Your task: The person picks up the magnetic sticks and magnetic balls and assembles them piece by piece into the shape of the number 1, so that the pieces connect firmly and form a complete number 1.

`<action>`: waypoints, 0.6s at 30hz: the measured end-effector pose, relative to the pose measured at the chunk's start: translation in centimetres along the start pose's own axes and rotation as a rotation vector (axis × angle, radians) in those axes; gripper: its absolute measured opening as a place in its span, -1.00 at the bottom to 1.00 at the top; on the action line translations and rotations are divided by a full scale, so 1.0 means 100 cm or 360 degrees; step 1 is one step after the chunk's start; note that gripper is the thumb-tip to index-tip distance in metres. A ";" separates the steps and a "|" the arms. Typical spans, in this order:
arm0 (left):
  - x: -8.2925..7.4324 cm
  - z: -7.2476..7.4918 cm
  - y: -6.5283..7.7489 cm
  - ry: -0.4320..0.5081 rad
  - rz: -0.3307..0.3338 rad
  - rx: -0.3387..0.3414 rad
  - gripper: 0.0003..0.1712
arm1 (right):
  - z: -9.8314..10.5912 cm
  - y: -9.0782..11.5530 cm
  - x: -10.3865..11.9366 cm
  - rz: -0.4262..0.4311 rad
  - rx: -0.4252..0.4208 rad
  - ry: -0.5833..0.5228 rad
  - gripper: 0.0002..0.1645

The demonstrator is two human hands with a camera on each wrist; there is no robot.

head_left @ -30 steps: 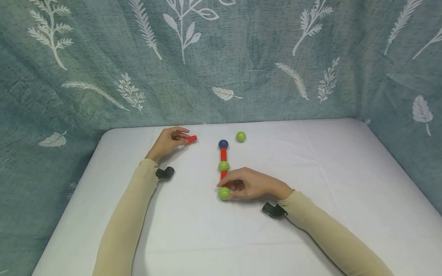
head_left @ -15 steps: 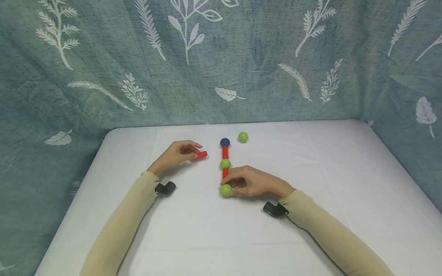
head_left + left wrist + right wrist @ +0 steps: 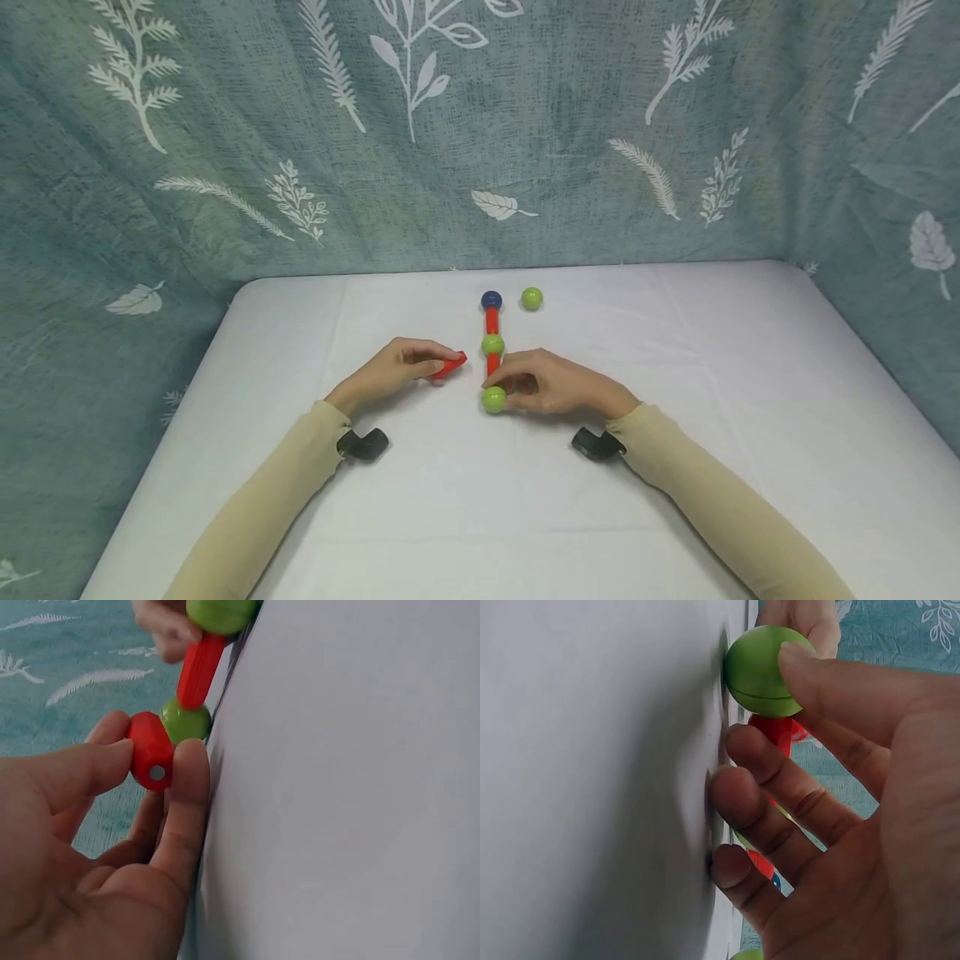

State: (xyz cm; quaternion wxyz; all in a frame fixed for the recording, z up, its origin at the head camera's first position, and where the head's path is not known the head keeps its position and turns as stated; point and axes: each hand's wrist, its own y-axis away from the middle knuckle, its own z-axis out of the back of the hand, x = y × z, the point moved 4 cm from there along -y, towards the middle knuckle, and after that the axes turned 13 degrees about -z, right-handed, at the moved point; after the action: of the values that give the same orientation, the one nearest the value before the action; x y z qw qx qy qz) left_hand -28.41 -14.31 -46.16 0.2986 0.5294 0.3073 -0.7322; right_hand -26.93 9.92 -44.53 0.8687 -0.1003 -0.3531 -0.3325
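My left hand (image 3: pixel 401 369) pinches a short red rod (image 3: pixel 450 365) between thumb and fingers, just left of a straight chain. A round grey dot shows on the end of that rod (image 3: pixel 151 750) in the left wrist view. The chain runs from a blue ball (image 3: pixel 492 300) through a red rod (image 3: pixel 492 322), a green ball (image 3: pixel 492 345) and another red rod (image 3: pixel 492 364) to a near green ball (image 3: pixel 493 400). My right hand (image 3: pixel 558 383) holds the chain's near end, with its thumb on the near ball (image 3: pixel 761 671) and fingers by the rod behind.
A loose green ball (image 3: pixel 532 298) lies at the back, right of the blue ball. White cloth covers the table (image 3: pixel 675 500). Behind it hangs a green leaf-patterned curtain (image 3: pixel 525 167). A black wrist camera (image 3: pixel 363 445) sits below the left hand.
My left hand has come from the back left towards me and to the right, bringing its red rod close to the chain. The chain has slid slightly away from me, my right hand with it.
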 end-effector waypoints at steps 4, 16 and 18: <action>-0.004 -0.012 0.007 0.0124 0.0000 0.0043 -0.67 | 0.002 -0.002 -0.002 -0.0001 -0.0015 0.0011 -0.61; -0.012 -0.039 0.018 0.0061 0.0023 0.0124 -0.68 | 0.002 -0.005 -0.005 -0.0009 -0.0009 -0.0013 -0.63; -0.012 -0.040 0.018 0.0028 0.0032 0.0117 -0.68 | 0.002 -0.005 -0.005 -0.0001 -0.0011 -0.0018 -0.64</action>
State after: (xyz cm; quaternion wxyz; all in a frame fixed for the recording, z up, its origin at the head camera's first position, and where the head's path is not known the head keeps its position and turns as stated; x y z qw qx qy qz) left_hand -24.37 -12.22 -46.27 0.2835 0.5494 0.2773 -0.7354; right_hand -27.59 9.88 -44.79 0.8662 -0.1051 -0.3569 -0.3334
